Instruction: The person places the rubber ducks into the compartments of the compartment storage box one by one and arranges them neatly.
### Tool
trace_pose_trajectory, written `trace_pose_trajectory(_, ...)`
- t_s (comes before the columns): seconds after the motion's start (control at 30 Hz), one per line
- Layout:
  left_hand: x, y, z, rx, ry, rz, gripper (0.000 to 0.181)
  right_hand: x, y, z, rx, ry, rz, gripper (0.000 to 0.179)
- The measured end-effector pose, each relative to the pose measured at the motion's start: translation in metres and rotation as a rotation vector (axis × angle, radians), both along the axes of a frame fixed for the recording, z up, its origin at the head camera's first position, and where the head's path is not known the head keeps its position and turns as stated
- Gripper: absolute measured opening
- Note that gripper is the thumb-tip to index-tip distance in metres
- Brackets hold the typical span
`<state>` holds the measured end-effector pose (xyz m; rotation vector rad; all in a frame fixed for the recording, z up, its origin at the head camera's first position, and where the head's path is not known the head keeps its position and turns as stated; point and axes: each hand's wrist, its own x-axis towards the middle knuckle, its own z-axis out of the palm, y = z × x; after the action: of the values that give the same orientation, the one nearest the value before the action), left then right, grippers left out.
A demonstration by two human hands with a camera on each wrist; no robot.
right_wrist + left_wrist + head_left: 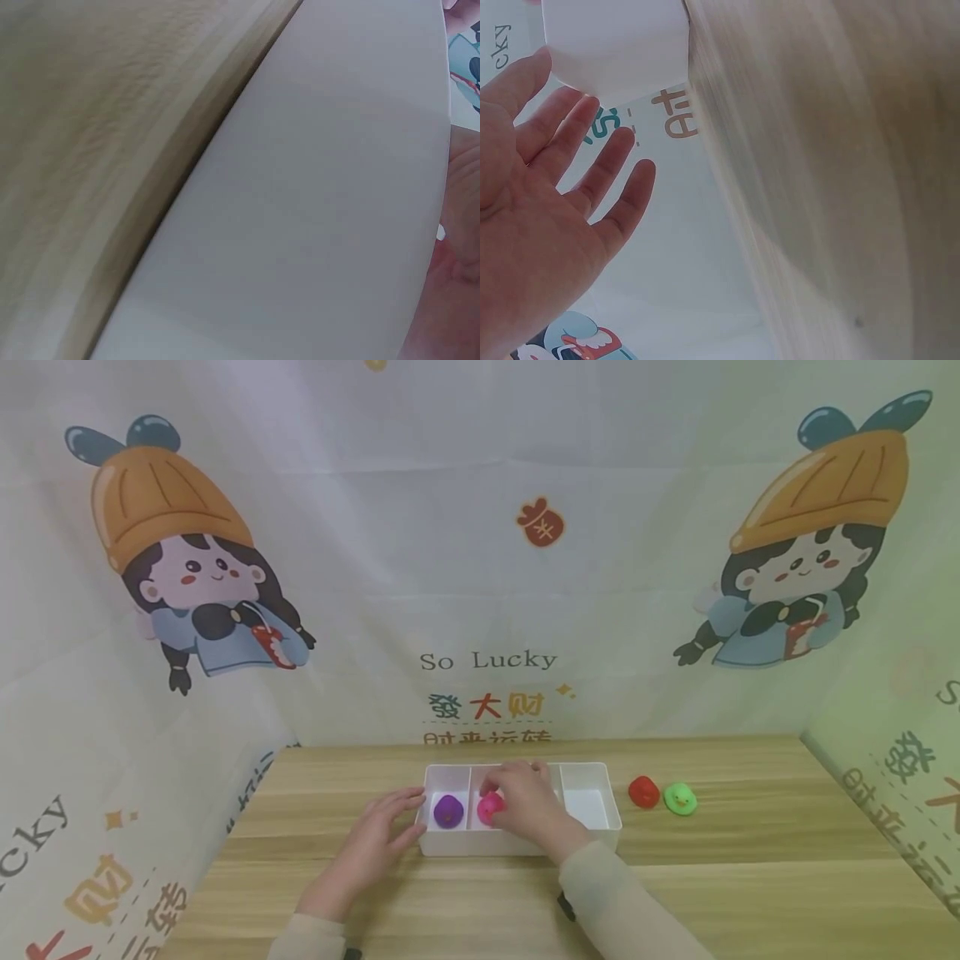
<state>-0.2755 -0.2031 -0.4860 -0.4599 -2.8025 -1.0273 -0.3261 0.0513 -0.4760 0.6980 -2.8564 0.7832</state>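
A long white divided box (517, 843) stands on the table. In its leftmost compartment sits a purple rubber duck (448, 811). My right hand (528, 802) reaches over the front wall and pinches a pink rubber duck (490, 809) in the compartment beside it, covering the box's middle. My left hand (382, 831) is at the box's left end, its fingers spread and fingertips right at the wall. The left wrist view shows that left palm (547, 247) and the box's end. In the right wrist view the box wall (300, 180) hides most of the right hand (457, 225).
To the right of the box, a red rubber duck (643, 792) and a green rubber duck (681, 798) sit side by side on the wooden table (750, 893). A printed cloth (480, 568) hangs behind the table and along both sides.
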Motion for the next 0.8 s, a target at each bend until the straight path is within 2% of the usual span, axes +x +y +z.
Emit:
trace_pose_trajectory(0.3, 0.002, 0.001, 0.005, 0.003, 0.016, -0.002, 0.046, 0.012, 0.008, -0.002, -0.076, 0.094, -0.036, 0.024)
trace_pose_trajectory(0.43, 0.003, 0.001, 0.006, -0.002, 0.017, -0.001, 0.045, 0.016, 0.010, -0.001, -0.113, 0.110, -0.051, 0.023)
trace_pose_trajectory(0.8, 0.001, 0.001, 0.004, -0.001, 0.011, -0.014, 0.045, 0.027, 0.013, -0.001, -0.183, 0.089, -0.134, 0.018)
